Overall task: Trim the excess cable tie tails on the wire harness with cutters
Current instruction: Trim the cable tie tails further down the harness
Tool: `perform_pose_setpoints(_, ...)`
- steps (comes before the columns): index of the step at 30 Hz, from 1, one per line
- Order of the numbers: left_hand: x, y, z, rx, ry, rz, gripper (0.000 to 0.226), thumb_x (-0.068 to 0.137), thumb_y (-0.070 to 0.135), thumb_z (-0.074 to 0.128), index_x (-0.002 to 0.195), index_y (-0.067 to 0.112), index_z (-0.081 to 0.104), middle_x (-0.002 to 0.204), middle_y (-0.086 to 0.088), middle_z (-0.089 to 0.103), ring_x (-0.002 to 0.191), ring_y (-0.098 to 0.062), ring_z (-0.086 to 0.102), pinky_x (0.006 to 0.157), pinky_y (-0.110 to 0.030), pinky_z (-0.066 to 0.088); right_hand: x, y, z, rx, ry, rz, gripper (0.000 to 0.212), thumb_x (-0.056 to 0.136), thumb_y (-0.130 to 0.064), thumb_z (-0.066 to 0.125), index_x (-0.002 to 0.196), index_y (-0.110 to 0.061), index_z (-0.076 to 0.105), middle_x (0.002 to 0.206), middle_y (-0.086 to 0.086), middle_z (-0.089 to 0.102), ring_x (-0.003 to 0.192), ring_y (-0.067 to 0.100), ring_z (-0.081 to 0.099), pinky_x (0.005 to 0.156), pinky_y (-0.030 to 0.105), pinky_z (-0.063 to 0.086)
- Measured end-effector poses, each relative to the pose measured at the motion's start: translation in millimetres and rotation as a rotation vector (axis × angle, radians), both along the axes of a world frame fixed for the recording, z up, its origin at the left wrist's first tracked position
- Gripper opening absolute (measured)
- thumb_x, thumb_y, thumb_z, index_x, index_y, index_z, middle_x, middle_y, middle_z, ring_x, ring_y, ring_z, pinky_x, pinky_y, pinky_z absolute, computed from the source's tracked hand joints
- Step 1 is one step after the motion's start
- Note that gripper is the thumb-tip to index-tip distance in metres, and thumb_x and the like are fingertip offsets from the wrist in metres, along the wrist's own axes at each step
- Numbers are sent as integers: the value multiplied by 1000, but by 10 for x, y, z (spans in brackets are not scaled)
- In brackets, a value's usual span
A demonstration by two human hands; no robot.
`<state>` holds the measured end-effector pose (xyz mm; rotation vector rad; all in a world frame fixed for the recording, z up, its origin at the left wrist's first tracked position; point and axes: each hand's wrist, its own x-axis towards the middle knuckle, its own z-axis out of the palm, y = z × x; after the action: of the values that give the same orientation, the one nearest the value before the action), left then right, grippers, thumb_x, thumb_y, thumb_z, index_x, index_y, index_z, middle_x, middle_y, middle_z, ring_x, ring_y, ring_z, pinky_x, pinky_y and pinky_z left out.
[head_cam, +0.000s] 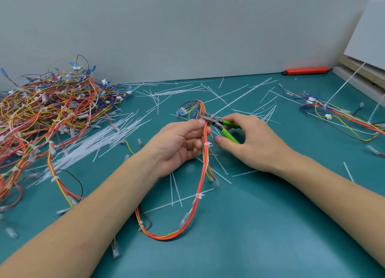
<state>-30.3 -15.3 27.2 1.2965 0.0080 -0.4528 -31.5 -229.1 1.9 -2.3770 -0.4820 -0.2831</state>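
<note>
Orange, red and yellow wires make up the wire harness, which hangs in a long loop from the person's left hand down onto the teal mat at centre frame. White cable ties bind the bundle at several points along the loop, one of them just below the fingertips that pinch the wires. That hand is curled round the upper part of the bundle, thumb and forefinger closed on it. Beyond the pinch, the wires fan out into blue, red and yellow strands lying on the mat. Green-handled cutters are gripped in the right hand, fingers wrapped over the handles and the thumb below; the metal tip rests against the bundle just above the left fingertips. Whether the blades are closed on a tie tail cannot be told. Loose white ties and cut tails lie scattered across the mat around both hands, thickest to the left. Farther left sits a large tangled heap of harnesses. Another harness lies well apart to the right. An orange utility knife rests at the foot of the grey wall, near a white board leaning at the right edge.
</note>
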Motion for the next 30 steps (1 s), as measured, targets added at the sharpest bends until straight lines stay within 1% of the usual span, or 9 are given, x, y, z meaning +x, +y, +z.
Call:
perform_pose_setpoints(7, -4, 0, 0, -8, 1, 10, 12, 96, 22, 65, 88, 14, 70, 83, 0, 74, 48, -7, 55, 52, -19, 50, -10, 4, 5, 18, 5, 11, 34, 90, -55, 69, 115, -32, 64, 101, -12, 66, 103, 13, 62, 94, 38, 50)
perform_pose_setpoints(11, -6, 2, 5, -17, 4, 16, 15, 95, 23, 66, 85, 16, 75, 84, 0, 75, 49, -8, 55, 53, -20, 49, -5, -9, 39, 30, -19, -1, 26, 91, -53, 71, 86, -29, 61, 71, -7, 60, 69, 14, 56, 69, 37, 48)
perform_pose_setpoints(14, -8, 2, 7, -22, 3, 15, 17, 95, 23, 66, 83, 17, 76, 84, 1, 75, 49, -8, 55, 53, -20, 49, 5, -23, 37, 12, -29, -14, 30, 91, -53, 71, 82, -27, 61, 63, -5, 53, 60, 12, 47, 59, 32, 40)
perform_pose_setpoints(16, -14, -4, 8, -24, 5, 19, 15, 95, 23, 66, 85, 16, 74, 84, 0, 75, 49, -9, 55, 53, -20, 50, 1, -14, 21, 18, -34, -16, 28, 91, -54, 72, 85, -28, 62, 66, -7, 56, 62, 11, 50, 61, 32, 42)
perform_pose_setpoints(18, -16, -4, 8, -23, 4, 23, 17, 95, 22, 66, 81, 17, 75, 84, 0, 75, 49, -9, 56, 53, -20, 50, -6, 9, 9, 20, -31, -22, 27, 90, -56, 71, 98, -31, 65, 80, -11, 64, 77, 9, 59, 74, 34, 50)
perform_pose_setpoints(20, -14, -2, 6, -15, 0, 20, 22, 95, 22, 66, 77, 17, 77, 84, 0, 74, 49, -9, 56, 53, -20, 51, 7, 18, 4, -29, -35, -33, 45, 87, -64, 65, 118, -32, 66, 105, -13, 68, 104, 13, 61, 96, 38, 49)
perform_pose_setpoints(22, -12, -4, 4, -10, -2, 17, 22, 96, 22, 66, 77, 17, 77, 84, 0, 75, 50, -9, 56, 53, -20, 51, 12, 24, 22, -61, -39, -49, 60, 83, -72, 55, 127, -33, 63, 118, -14, 67, 118, 17, 56, 106, 42, 44)
perform_pose_setpoints(26, -3, -4, 1, -8, -2, 17, 13, 96, 22, 65, 88, 15, 72, 84, 0, 75, 50, -8, 55, 53, -20, 51, 8, 16, 24, -53, -26, -55, 66, 80, -75, 52, 131, -35, 63, 122, -11, 65, 123, 16, 54, 109, 40, 43)
perform_pose_setpoints(30, -3, -7, -2, 9, -1, 13, 11, 96, 23, 64, 90, 15, 70, 83, 2, 75, 50, -8, 55, 55, -21, 50, 3, 20, 28, -51, -33, -58, 53, 86, -62, 63, 128, -30, 66, 111, -8, 66, 111, 15, 59, 102, 39, 47)
